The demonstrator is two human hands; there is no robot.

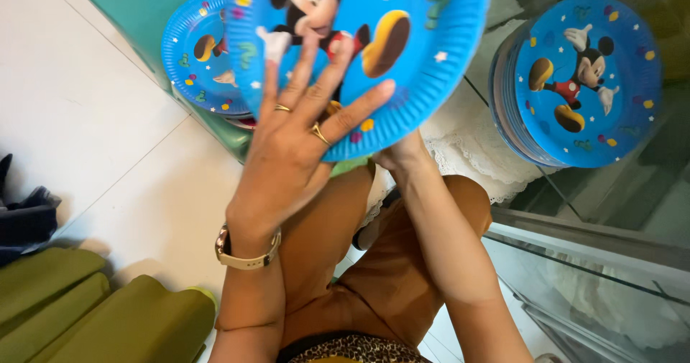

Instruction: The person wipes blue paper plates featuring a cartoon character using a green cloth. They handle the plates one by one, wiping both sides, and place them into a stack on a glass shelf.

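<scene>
A blue paper plate [402,61] with a cartoon mouse print is held up in front of me. My left hand [295,140] lies flat on its face, fingers spread, with two rings and a beige wristwatch. My right hand [404,154] is under the plate's lower edge and is mostly hidden by it; it seems to hold the plate from below. A second matching plate [194,54] lies behind at the upper left on a green stool. A stack of the same plates [575,83] sits at the upper right on a glass table.
A green plastic stool [144,3] stands on the white tiled floor. A white lace cloth [467,147] lies on the glass table [596,241] at right. Olive cushions [86,313] are at lower left, dark fabric [25,219] at the left edge. My orange-brown trousers fill the bottom centre.
</scene>
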